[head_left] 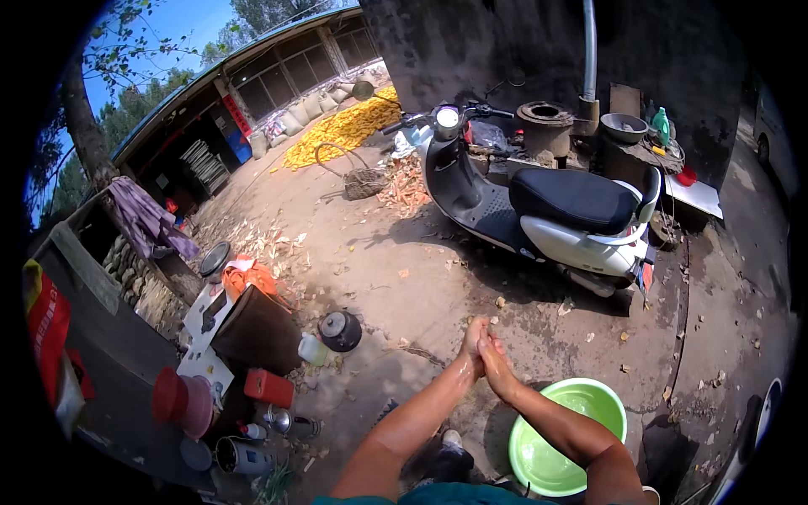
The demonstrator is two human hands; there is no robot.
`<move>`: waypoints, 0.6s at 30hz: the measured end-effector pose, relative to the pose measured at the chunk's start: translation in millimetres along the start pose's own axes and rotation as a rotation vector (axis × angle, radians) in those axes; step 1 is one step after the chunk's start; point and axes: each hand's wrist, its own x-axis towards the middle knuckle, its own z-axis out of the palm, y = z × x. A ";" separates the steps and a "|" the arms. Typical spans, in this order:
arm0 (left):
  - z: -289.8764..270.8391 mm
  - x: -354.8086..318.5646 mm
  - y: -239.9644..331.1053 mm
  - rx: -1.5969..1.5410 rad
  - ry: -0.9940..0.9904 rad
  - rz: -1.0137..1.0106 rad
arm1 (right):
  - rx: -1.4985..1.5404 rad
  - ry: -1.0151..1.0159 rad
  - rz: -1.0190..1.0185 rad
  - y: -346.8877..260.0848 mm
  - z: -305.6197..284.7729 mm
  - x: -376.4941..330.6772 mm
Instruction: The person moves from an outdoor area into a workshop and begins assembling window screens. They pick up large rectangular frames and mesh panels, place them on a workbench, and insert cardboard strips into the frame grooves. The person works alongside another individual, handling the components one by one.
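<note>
In front of me, above the concrete ground, my left hand (473, 338) and my right hand (498, 367) are pressed together, closed on each other. The skin of my left forearm shines as if wet. Whether anything small lies between the palms is hidden. Below my right forearm stands a light green basin (539, 481) on the ground, partly covered by that arm. The liquid in it, if any, is hard to make out.
Ahead stands a black and white scooter (576, 202). To the left are a dark kettle (340, 330), a pale plastic jug (312, 348), a brown bin (257, 330), a red container (269, 388) and a metal thermos-like vessel (290, 422). Farther off lie yellow corn cobs (345, 130) and a wicker basket (364, 183).
</note>
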 end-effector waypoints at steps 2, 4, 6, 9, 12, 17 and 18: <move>35.2 -36.9 -6.6 -0.068 0.260 0.156 | 0.498 -0.067 0.182 13.3 -7.3 3.2; 6.2 -77.3 128.0 -0.016 0.114 0.314 | 0.899 -0.319 0.220 -14.0 65.2 115.6; -67.6 -114.8 182.1 0.087 -0.015 0.402 | 1.171 -0.365 0.394 -19.0 128.7 145.5; -71.7 -150.0 238.3 -0.199 -0.025 0.536 | 1.085 -0.154 0.606 -22.8 190.0 190.6; -110.6 -133.9 282.0 -0.268 -0.063 0.602 | 0.880 -0.121 0.668 -19.8 223.8 238.5; -182.2 -100.7 343.8 -0.477 0.006 0.533 | 0.564 -0.205 0.680 9.0 272.2 305.4; -190.9 -92.0 353.5 -0.515 0.034 0.533 | 0.505 -0.211 0.709 13.0 277.5 319.1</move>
